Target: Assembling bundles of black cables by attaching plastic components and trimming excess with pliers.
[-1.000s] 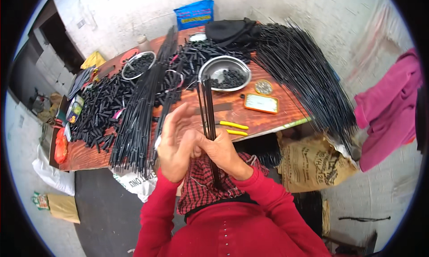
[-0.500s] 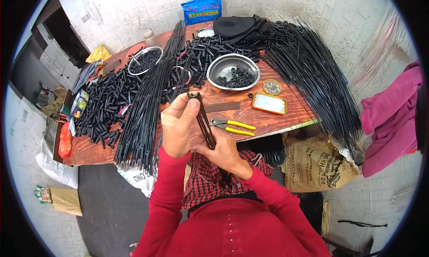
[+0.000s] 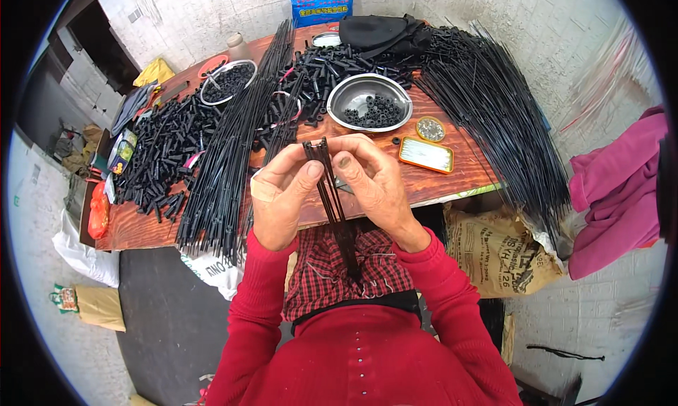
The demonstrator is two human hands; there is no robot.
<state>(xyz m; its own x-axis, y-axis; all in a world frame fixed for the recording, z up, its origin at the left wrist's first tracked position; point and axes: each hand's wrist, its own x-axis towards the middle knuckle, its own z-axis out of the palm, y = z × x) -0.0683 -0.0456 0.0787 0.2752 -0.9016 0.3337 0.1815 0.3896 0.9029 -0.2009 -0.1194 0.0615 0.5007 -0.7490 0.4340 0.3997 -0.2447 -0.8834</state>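
Observation:
Upright in front of my body stands a slim bundle of thin dark rods [image 3: 342, 233], its lower end reaching down to a red-and-black checked cloth [image 3: 311, 275] at my lap. My left hand [image 3: 279, 194] pinches the bundle's top between thumb and fingers. From the other side, my right hand [image 3: 381, 190] closes on the same upper end, its thumb lying along the rods. Small pale tips show at the top of the bundle. Behind my right hand, the pliers are almost wholly hidden.
On the wooden table, a metal bowl [image 3: 345, 105] holds small black rings. Beside it are an orange-rimmed tin [image 3: 426, 155] and a round tin [image 3: 430, 129]. Long black rods [image 3: 487, 102] lie right, more rods [image 3: 233, 151] left, near piled black tubes [image 3: 159, 148]. A sack [image 3: 498, 254] stands below.
My right hand has moved up from the lower part of the bundle to its top, beside my left hand. The rods now stand more upright, and my right hand covers the yellow-handled pliers.

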